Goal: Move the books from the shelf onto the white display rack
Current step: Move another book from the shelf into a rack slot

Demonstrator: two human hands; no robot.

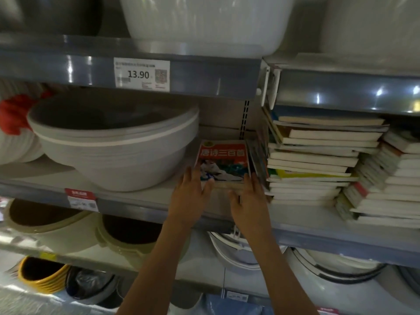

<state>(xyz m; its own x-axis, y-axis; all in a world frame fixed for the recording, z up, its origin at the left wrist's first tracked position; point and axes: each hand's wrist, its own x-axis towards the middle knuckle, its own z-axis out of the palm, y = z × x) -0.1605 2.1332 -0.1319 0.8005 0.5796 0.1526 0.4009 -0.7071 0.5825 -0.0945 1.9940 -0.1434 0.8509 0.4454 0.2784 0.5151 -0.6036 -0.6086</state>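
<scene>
A short pile of books topped by a red-covered book (223, 158) lies flat on the grey shelf (141, 196), between the basins and the taller book piles. My left hand (189, 196) touches its near left corner, thumb against the front edge. My right hand (248, 198) reaches to its near right corner, fingers stretched along the side. Whether either hand grips the book is unclear. Tall piles of books (311, 160) fill the shelf to the right, with another leaning pile (381, 178) further right. The white display rack is out of view.
Stacked grey basins (113, 142) stand left of the red book. A white basin (204, 21) sits on the shelf above, behind a price tag (142, 73). Beige basins (59, 226) and white tubs (318, 264) fill the shelves below.
</scene>
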